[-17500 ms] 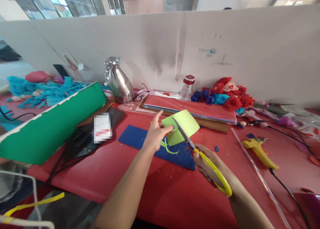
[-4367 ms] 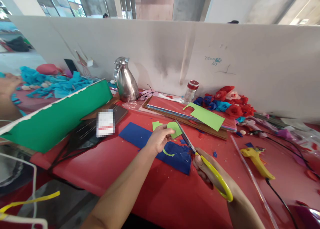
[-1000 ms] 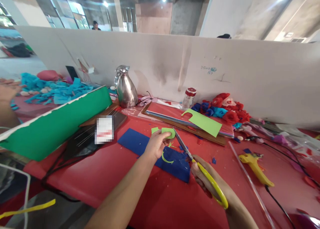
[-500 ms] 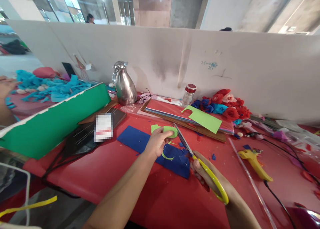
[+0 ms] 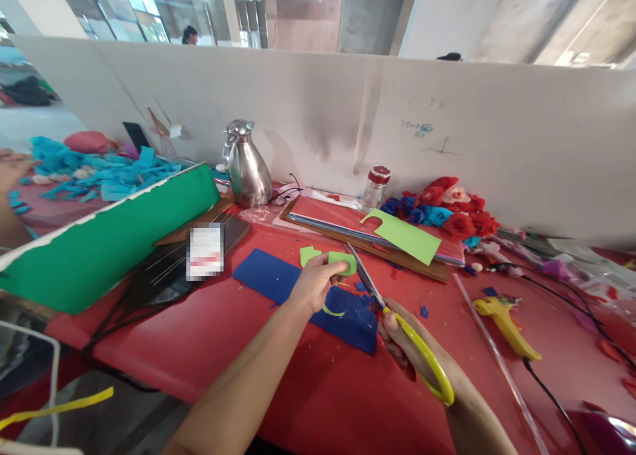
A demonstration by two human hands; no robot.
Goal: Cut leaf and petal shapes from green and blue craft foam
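Note:
A small piece of light green paper [image 5: 340, 261] is pinched between the thumb and fingers of my left hand [image 5: 318, 281]. My right hand [image 5: 395, 332] is closed round yellow-handled scissors [image 5: 427, 357], whose blades point up and left, close beside the paper's right edge. Under both hands lies a strip of blue paper [image 5: 265, 276] with a curved green offcut [image 5: 334, 311] and blue scraps on it. Another green scrap [image 5: 309, 254] sits just beyond my left hand. A larger green sheet with a curved cutout [image 5: 410, 236] rests on the paper stack.
A metal jug [image 5: 250, 170] and a red-lidded glass jar [image 5: 376, 189] stand at the back. Paper flowers [image 5: 460, 210] lie behind the paper stack. On the right are a yellow glue gun [image 5: 509, 326] and a clear rod [image 5: 499, 362]. A green box [image 5: 114, 236] stands left; another person's hand [image 5: 14, 167] is beyond it.
My left hand has shifted slightly to the right with the green paper, whose right edge now sits closer to the scissor blades. My right hand has barely moved.

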